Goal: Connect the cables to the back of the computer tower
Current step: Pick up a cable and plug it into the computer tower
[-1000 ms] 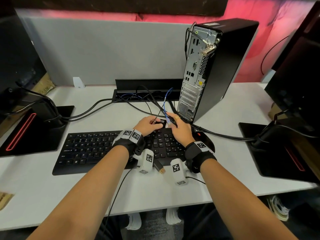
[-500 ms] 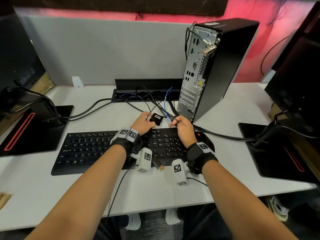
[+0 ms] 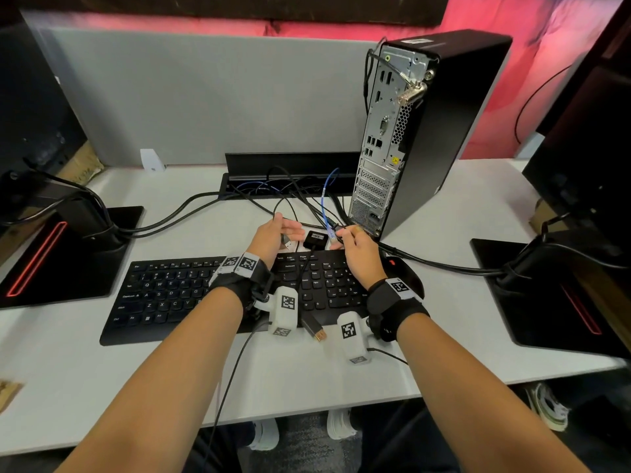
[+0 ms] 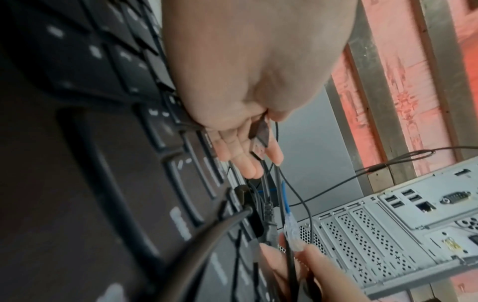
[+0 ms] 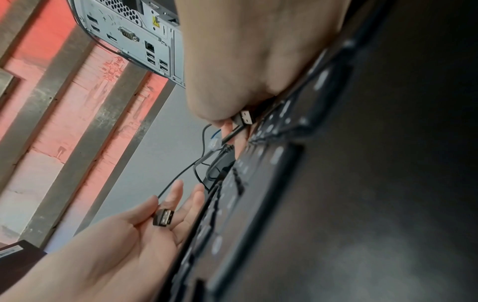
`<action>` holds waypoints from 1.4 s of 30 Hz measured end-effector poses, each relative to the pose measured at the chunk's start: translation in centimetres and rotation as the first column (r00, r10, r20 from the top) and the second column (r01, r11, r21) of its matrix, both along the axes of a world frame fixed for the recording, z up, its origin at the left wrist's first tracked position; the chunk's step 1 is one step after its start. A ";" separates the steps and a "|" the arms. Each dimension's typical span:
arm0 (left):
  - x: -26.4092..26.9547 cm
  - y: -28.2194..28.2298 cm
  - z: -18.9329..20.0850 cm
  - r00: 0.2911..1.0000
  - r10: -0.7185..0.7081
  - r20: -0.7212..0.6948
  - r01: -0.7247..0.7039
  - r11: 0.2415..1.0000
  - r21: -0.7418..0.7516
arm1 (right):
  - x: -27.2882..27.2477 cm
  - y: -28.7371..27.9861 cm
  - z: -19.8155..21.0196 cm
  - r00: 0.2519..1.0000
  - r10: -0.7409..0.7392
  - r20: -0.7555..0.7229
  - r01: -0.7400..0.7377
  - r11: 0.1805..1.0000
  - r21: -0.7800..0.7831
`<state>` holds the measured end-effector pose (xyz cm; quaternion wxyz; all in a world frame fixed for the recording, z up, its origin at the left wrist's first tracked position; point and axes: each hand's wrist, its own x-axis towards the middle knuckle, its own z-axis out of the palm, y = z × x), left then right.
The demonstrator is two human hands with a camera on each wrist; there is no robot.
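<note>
The black computer tower (image 3: 444,138) stands at the back right with its grey port panel (image 3: 380,138) turned toward me. My left hand (image 3: 276,233) is palm-up behind the keyboard, its thumb pinching a black USB plug (image 5: 163,219) against straight fingers. My right hand (image 3: 355,244) is just in front of the tower's base. It pinches a black cable with a second USB plug (image 5: 245,118) under the palm. The blue network cable's clear connector (image 4: 292,230) lies against its fingertips. A small black adapter box (image 3: 316,238) lies between the hands.
A black keyboard (image 3: 170,295) lies under both wrists, with a gold-tipped plug (image 3: 314,329) at its front edge and a mouse (image 3: 406,271) to its right. Monitor stands (image 3: 68,254) (image 3: 546,295) flank the desk. Loose cables run from the tray (image 3: 290,186).
My left hand has let go of the small black box, which now lies on the desk, and has turned palm-up with a USB plug. The right hand keeps its cables near the tower's base.
</note>
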<state>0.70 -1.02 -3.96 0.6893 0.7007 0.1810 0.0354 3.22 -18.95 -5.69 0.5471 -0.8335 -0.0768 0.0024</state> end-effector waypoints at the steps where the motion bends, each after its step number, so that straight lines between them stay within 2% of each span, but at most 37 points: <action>1: 0.1 0.0 -0.1 1.000 -0.011 -0.004 0.011 1.000 0.023 | 0.1 0.1 -0.2 1.000 0.005 0.008 -0.004 0.999 -0.038; 3: 0.2 -0.1 -0.1 0.999 -0.034 -0.015 0.035 0.996 0.077 | 0.2 0.2 -0.5 1.000 0.009 0.016 -0.008 0.996 -0.084; 9: -0.2 -1.1 1.1 0.985 -0.153 -0.082 0.164 0.973 0.160 | 0.1 -0.2 -0.4 1.000 0.021 -0.011 -0.021 0.999 0.025; 12: -0.6 -1.3 1.2 0.980 -0.178 -0.094 0.194 0.958 0.211 | -0.2 -0.3 -0.3 0.990 0.118 0.081 -0.107 0.985 -0.133; 15: -0.9 -1.5 1.1 0.951 -0.281 -0.128 0.308 0.879 0.364 | -0.3 -0.4 -0.4 0.972 0.179 0.151 -0.121 0.936 -0.332; 16: -1.0 -1.6 1.0 0.943 -0.308 -0.123 0.331 0.861 0.387 | -0.1 -0.4 -0.5 0.973 0.159 0.170 -0.094 0.936 -0.338; 18: -1.1 -1.6 0.9 0.934 -0.339 -0.112 0.355 0.840 0.411 | 0.0 -0.4 -0.6 0.978 0.101 0.182 -0.054 0.968 -0.244; 21: -1.2 -1.5 1.0 0.933 -0.345 -0.103 0.356 0.847 0.395 | 0.1 -0.3 -0.7 0.981 0.077 0.179 -0.044 0.982 -0.181; 24: -1.4 -1.5 1.1 0.950 -0.298 -0.096 0.313 0.879 0.361 | 0.2 -0.3 -1.0 0.982 0.077 0.169 -0.039 0.975 -0.218; 28: -1.6 -1.6 1.1 0.960 -0.279 -0.033 0.275 0.908 0.315 | -0.6 -0.4 -0.3 0.969 0.168 0.181 -0.100 0.938 -0.333; 31: -1.6 -1.6 1.2 0.950 -0.310 -0.022 0.300 0.897 0.324 | -0.7 -0.3 0.0 0.957 0.219 0.193 -0.118 0.895 -0.429; 34: -1.5 -1.3 1.1 0.944 -0.331 -0.005 0.316 0.898 0.305 | -0.7 -0.3 -0.1 0.952 0.231 0.199 -0.121 0.886 -0.448; 37: -1.4 -1.2 0.9 0.924 -0.382 -0.025 0.363 0.853 0.376 | -0.8 -0.4 0.1 0.949 0.241 0.202 -0.120 0.871 -0.477; 42: -1.4 -1.5 1.0 0.950 -0.311 -0.039 0.298 0.859 0.416 | -0.9 -0.3 0.2 0.956 0.224 0.190 -0.114 0.878 -0.465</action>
